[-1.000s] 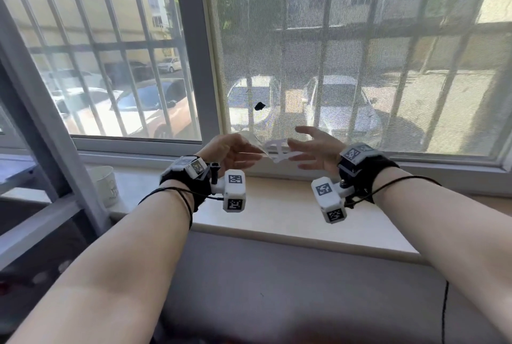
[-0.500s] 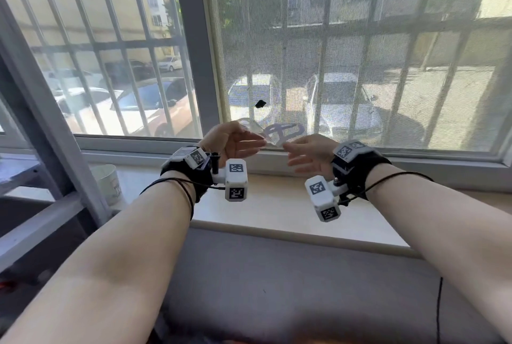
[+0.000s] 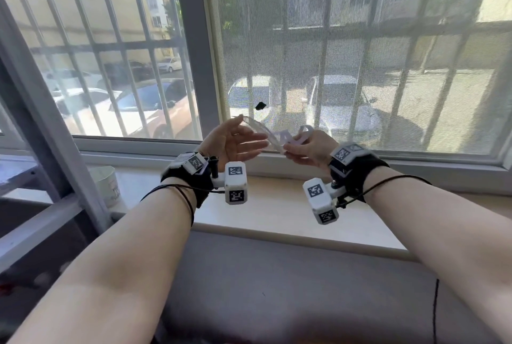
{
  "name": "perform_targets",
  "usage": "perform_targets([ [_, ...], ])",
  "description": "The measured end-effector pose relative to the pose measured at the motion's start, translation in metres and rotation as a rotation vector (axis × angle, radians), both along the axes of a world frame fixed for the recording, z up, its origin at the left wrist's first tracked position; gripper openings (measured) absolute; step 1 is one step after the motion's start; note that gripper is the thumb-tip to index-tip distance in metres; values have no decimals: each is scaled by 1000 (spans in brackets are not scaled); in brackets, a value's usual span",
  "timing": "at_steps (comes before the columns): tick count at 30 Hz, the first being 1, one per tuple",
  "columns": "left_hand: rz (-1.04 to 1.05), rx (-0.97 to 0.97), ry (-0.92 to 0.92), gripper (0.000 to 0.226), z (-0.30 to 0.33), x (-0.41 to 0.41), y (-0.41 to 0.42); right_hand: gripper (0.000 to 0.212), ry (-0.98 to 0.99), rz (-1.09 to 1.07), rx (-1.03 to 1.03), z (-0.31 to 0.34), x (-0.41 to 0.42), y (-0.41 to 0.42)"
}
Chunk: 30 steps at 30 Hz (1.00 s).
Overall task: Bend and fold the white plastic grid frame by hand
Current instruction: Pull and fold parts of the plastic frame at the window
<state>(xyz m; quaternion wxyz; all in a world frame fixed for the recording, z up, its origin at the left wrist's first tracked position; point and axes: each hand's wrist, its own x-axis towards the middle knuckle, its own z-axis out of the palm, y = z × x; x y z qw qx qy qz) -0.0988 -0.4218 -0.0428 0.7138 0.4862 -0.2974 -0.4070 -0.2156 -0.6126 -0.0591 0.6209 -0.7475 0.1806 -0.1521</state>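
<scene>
Behind everything, a barred window backlights the work above a pale sill. At 12 o'clock of centre, the left hand, fingers straight, props the frame while the right hand pinches its other end, likely to lever a fold.

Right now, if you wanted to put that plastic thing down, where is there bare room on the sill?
The windowsill shows bare surface under and between the left hand and right hand, which hold the white grid frame, and on toward the right. The sill's left end is tighter: a white cup stands beside the slanted grey bar.
</scene>
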Motion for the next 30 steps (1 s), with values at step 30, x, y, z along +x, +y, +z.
perform_targets([
  [30,-62,232,-154,44,-20,-4,-27,31,19,98,47,6,4,9],
])
